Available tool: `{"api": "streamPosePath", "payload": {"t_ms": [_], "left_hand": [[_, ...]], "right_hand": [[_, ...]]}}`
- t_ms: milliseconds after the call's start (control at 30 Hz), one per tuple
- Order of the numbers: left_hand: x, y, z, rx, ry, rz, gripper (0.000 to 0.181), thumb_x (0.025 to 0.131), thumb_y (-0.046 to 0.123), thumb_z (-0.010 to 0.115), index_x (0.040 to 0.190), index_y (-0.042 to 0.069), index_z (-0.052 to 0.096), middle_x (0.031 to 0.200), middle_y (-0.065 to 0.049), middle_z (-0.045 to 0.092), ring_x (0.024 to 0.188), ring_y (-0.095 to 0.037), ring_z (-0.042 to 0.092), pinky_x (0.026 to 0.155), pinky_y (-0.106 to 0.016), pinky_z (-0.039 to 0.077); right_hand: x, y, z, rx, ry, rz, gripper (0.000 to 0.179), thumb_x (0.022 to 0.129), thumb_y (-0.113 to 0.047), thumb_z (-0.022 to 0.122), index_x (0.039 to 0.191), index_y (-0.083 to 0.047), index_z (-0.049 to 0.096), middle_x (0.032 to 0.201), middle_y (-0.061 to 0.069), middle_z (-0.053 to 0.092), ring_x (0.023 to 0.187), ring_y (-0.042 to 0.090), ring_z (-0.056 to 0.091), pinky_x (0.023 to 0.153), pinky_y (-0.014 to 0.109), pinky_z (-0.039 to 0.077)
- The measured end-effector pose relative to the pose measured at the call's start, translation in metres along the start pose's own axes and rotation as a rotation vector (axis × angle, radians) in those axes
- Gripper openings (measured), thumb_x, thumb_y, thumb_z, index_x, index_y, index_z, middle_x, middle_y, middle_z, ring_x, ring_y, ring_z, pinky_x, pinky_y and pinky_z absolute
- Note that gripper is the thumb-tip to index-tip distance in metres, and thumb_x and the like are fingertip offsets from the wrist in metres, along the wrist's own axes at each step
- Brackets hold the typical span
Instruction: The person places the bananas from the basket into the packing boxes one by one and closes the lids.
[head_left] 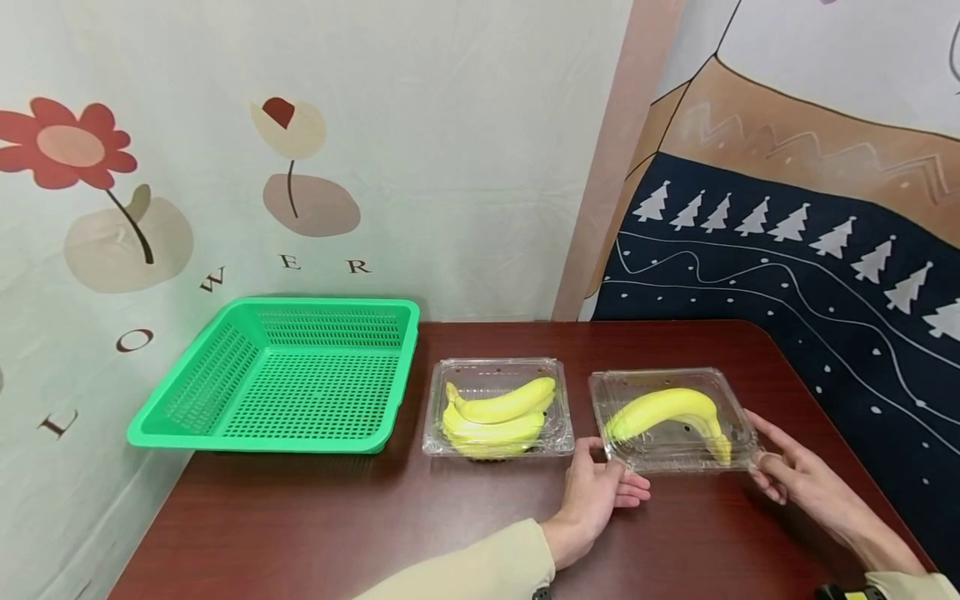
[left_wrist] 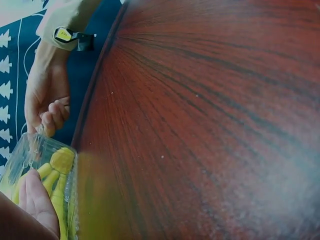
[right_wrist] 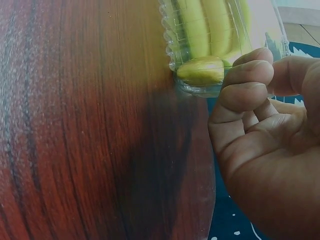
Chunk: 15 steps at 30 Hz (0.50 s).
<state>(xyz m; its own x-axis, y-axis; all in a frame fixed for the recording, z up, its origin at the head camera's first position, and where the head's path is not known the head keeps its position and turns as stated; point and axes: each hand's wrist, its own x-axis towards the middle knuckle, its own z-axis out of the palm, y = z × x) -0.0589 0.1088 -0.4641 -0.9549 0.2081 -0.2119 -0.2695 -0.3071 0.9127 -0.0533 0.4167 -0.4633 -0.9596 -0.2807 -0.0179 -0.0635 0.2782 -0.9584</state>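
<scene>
A clear plastic clamshell box (head_left: 652, 382) with yellow bananas (head_left: 667, 408) inside is between my two hands, its lid down over the fruit. My left hand (head_left: 592, 500) holds its near left corner between thumb and index finger, the other fingers stretched out to the right. At the near right corner, my right hand (head_left: 806, 479) pinches the edge with its thumb and curled fingers. The right wrist view shows those fingertips (right_wrist: 245, 95) at the box's end, beside a banana tip (right_wrist: 202, 71). Seen from the left wrist, the banana stem (left_wrist: 62, 160) points toward the right hand.
Just left stands a second clamshell box (head_left: 498, 367) of bananas. A green slotted plastic basket (head_left: 393, 392) lies farther left on the brown wooden table (head_left: 465, 517). Behind the table hangs a printed cloth (head_left: 480, 167), with a dark tree-patterned one (head_left: 750, 258) to the right.
</scene>
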Motion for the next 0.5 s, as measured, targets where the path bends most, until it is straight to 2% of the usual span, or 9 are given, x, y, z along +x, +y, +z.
{"api": "streamPosePath", "payload": {"t_ms": [100,267,500], "left_hand": [[-0.0008,-0.0004,-0.0004,-0.018,0.003,-0.004,0.023,0.091,-0.004,0.051,0.110,0.005,0.042,0.080,-0.026,0.074,0.072,-0.034,0.076,0.058,-0.027,0.060],[-0.0016,0.0004,-0.0009,-0.026,-0.003,-0.045,0.012,0.095,-0.001,0.050,0.101,0.007,0.044,0.086,-0.026,0.075,0.079,-0.036,0.077,0.063,-0.030,0.062],[0.0018,0.0024,0.0002,-0.038,0.003,-0.095,0.015,0.093,-0.006,0.046,0.094,0.008,0.044,0.090,-0.026,0.075,0.085,-0.038,0.077,0.068,-0.036,0.063]], "right_hand": [[-0.0001,-0.0002,-0.0004,-0.004,0.005,0.010,0.061,0.109,0.003,0.036,0.154,-0.038,0.028,0.072,0.001,0.051,0.056,0.027,0.044,0.049,0.045,0.027],[-0.0004,-0.0002,-0.0006,-0.003,0.008,0.019,0.061,0.109,0.003,0.036,0.154,-0.038,0.028,0.072,0.002,0.051,0.056,0.027,0.044,0.050,0.046,0.027],[-0.0010,-0.0005,-0.0003,0.003,0.003,0.010,0.062,0.109,0.003,0.037,0.155,-0.038,0.028,0.072,0.003,0.052,0.056,0.027,0.045,0.050,0.046,0.027]]}}
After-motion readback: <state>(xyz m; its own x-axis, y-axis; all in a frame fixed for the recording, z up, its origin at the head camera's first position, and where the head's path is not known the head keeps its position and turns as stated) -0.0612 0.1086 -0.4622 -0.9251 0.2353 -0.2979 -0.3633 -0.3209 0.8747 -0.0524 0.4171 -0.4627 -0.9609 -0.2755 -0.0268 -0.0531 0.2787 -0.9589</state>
